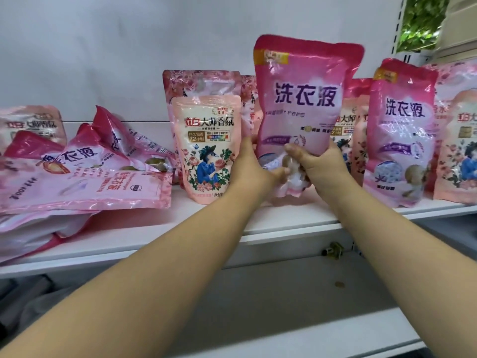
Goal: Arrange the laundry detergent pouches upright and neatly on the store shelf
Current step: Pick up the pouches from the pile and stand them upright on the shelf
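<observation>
A glossy, deep-pink detergent pouch (302,104) with purple lettering is being held upright over the middle of the white shelf (284,223), its crinkled bottom gusset just above or touching the board; which cannot be told. Its lower part is being gripped from both sides: the left hand (251,164) is being curled round the left edge, and the right hand (318,164) is being wrapped round the right edge with the thumb pressed across the front film.

Just to the left, a paler floral pouch (206,148), soft-cornered with a matte face, is being kept standing, with a taller rose-printed pouch (201,83) behind it. To the right, a second deep-pink pouch (400,133) is standing upright, with further floral packs partly hidden behind and beside it, so their count cannot be given.

At the far left, a slumped heap of pouches (77,171) is lying flat and overlapping, shiny film creased; at least four are being made out. Bare shelf is being left open along the front edge, before the held pouch.
</observation>
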